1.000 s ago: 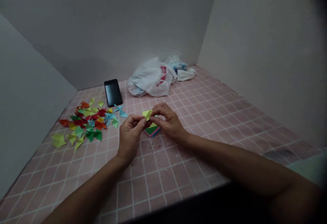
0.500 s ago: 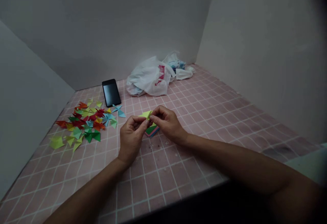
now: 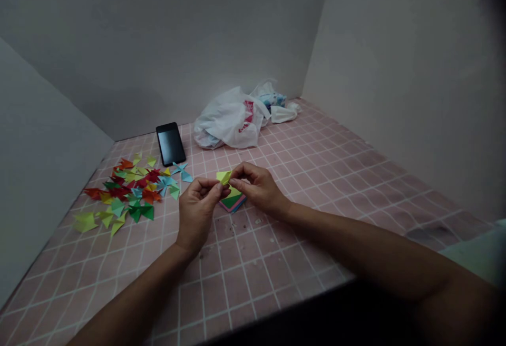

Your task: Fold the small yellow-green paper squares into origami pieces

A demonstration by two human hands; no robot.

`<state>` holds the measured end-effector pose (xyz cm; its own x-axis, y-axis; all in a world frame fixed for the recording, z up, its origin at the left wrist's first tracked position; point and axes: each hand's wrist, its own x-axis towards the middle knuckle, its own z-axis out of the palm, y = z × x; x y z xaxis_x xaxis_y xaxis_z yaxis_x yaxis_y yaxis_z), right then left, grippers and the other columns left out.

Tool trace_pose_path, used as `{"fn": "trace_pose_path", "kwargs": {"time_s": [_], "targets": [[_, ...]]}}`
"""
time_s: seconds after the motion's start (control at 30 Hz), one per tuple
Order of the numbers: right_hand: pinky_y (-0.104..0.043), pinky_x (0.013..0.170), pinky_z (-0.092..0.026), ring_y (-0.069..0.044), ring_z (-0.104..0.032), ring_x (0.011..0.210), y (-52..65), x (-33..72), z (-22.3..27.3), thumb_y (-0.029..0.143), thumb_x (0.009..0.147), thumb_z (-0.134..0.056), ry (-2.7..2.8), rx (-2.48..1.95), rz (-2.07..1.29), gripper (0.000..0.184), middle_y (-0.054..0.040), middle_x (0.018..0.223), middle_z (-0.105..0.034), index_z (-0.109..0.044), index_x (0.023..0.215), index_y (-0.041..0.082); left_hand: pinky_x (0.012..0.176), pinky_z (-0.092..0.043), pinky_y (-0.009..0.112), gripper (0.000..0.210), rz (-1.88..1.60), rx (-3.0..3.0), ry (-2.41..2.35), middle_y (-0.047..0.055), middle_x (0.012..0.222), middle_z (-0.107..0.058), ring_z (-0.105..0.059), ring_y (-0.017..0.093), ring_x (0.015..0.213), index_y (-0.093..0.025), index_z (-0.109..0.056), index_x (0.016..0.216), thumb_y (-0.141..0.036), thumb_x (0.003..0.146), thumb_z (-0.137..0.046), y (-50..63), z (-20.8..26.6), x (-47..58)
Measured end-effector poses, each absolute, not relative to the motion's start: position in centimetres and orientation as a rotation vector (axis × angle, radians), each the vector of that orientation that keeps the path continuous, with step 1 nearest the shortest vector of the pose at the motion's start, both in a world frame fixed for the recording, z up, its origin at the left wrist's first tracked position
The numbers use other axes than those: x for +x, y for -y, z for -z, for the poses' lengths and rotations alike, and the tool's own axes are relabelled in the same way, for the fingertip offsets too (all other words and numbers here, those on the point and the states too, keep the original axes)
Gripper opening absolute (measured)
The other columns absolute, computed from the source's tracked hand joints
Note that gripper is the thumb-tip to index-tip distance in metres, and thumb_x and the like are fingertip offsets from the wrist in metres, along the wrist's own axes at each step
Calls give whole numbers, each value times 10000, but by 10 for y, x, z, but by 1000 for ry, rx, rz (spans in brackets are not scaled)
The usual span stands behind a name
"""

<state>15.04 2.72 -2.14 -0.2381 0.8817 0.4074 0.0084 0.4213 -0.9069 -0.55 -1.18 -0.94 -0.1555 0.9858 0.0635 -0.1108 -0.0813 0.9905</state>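
Note:
Between my two hands is a small piece of folded yellow paper [image 3: 224, 177], held just above the table. My left hand [image 3: 198, 211] pinches its near left side between thumb and fingers. On its right edge, the thumb and index finger of my right hand [image 3: 259, 190] close together. A stack of coloured paper squares [image 3: 234, 202], with yellow, green, pink and blue showing, lies on the table under my hands. To the left is a spread of folded paper pieces [image 3: 134, 190] in red, orange, yellow, green and light blue.
A black phone [image 3: 171, 144] lies behind the folded pieces, near the back wall. Farther right sits a crumpled white plastic bag [image 3: 231, 119] with red print, beside a blue-and-white packet [image 3: 274, 99]. Pink tile-patterned covering [image 3: 308, 177] spans the table, with walls on three sides.
My left hand has shifted a little to the left, and the yellow paper has moved slightly left with it. More of the paper stack now shows beneath. The view has turned slightly.

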Motion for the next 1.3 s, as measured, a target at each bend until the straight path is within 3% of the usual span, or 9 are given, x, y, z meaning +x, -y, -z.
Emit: {"fn": "trace_pose_path", "kwargs": {"time_s": [0.33, 0.9, 1.3], "targets": [[-262, 602, -425, -113, -520, 634, -21, 146, 20, 278, 762, -672, 1386, -888, -1189, 168, 26, 682, -567, -553, 690, 184, 724, -572, 255, 216, -1433, 1231, -1231, 19, 802, -732, -721, 155, 764, -165, -680, 842, -276, 729, -827, 13, 14, -3], [-265, 593, -429, -112, -509, 624, -18, 142, 26, 257, 756, -649, 1381, -922, -1168, 154, 32, 674, -551, -532, 680, 191, 649, -548, 241, 190, -1421, 1267, -1307, 4, 746, -703, -683, 143, 697, -175, -662, 808, -278, 737, -805, 16, 14, -2], [-258, 607, -445, -111, -542, 637, -22, 148, 21, 317, 810, -634, 1336, -861, -1234, 153, 23, 714, -579, -550, 794, 190, 654, -562, 251, 262, -1428, 1064, -1236, 0, 694, -711, -703, 141, 646, -159, -648, 795, -311, 692, -835, 11, 13, -5]]}}
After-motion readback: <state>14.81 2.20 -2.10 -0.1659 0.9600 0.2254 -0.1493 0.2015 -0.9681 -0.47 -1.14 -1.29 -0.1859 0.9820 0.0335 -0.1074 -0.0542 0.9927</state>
